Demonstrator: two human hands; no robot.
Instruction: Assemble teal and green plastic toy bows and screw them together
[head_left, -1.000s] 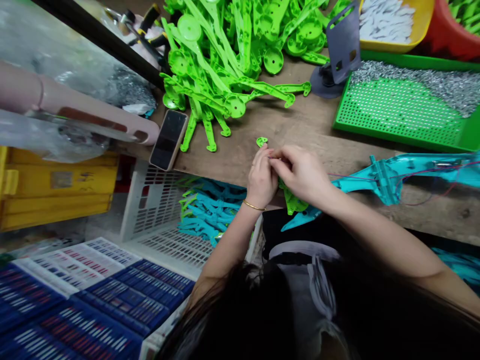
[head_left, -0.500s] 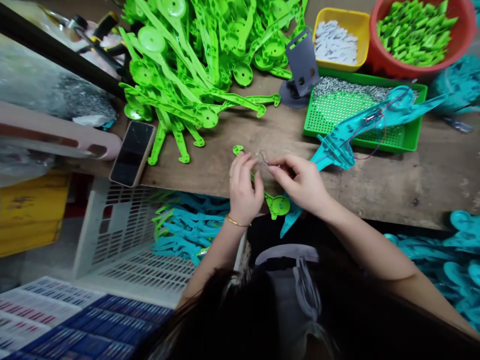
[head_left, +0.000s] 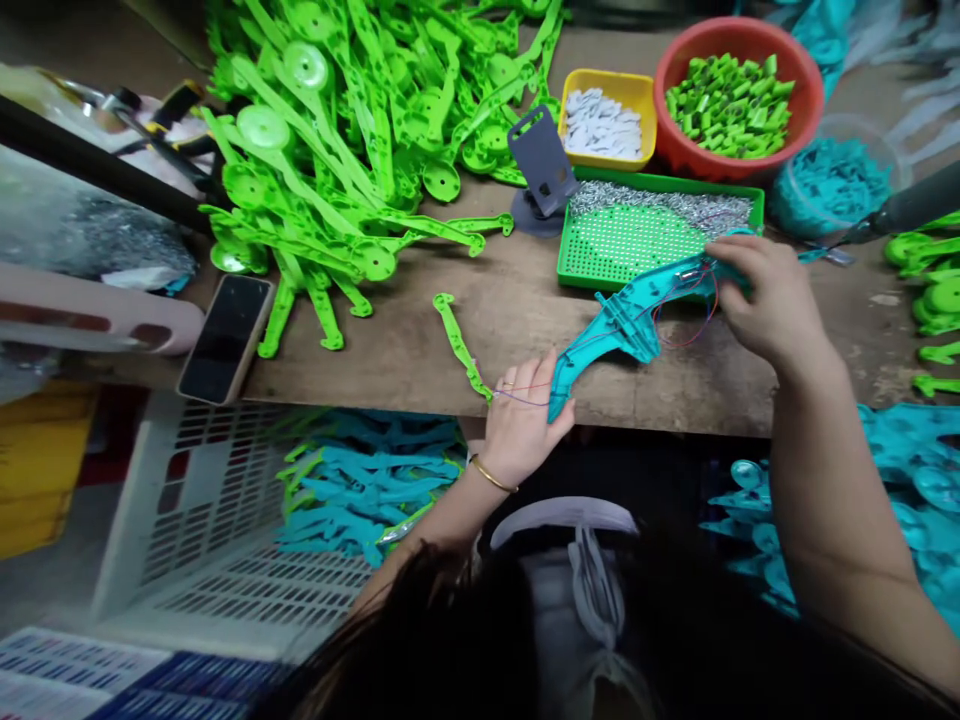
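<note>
A long curved teal plastic part (head_left: pixel 607 328), ribbed inside, slants across the table edge in both hands. Thin red and blue wires run along it, and a small metallic piece (head_left: pixel 688 274) sits near its far end. My left hand (head_left: pixel 521 430) is closed round the near tip, thumb on the right side, with wires crossing its fingers. At the far end my right hand (head_left: pixel 772 305) grips the part, its fingers hiding that end. A narrow bright-green plastic part (head_left: pixel 460 345) lies left of the teal one, its lower end by my left fingers.
Behind are a heap of green parts (head_left: pixel 375 130), a phone stand (head_left: pixel 546 165), a yellow tray (head_left: pixel 649 110), a red bowl (head_left: pixel 664 110) and a green basket (head_left: pixel 570 265) of screws. A phone (head_left: pixel 226 335) lies left. A white crate (head_left: pixel 142 520) stands below; a screwdriver-like tool (head_left: pixel 922 200) juts in right.
My right hand has moved from the wire ends beside my left hand to the teal part's far end. My left hand has shifted onto its near tip. The narrow green part now lies uncovered.
</note>
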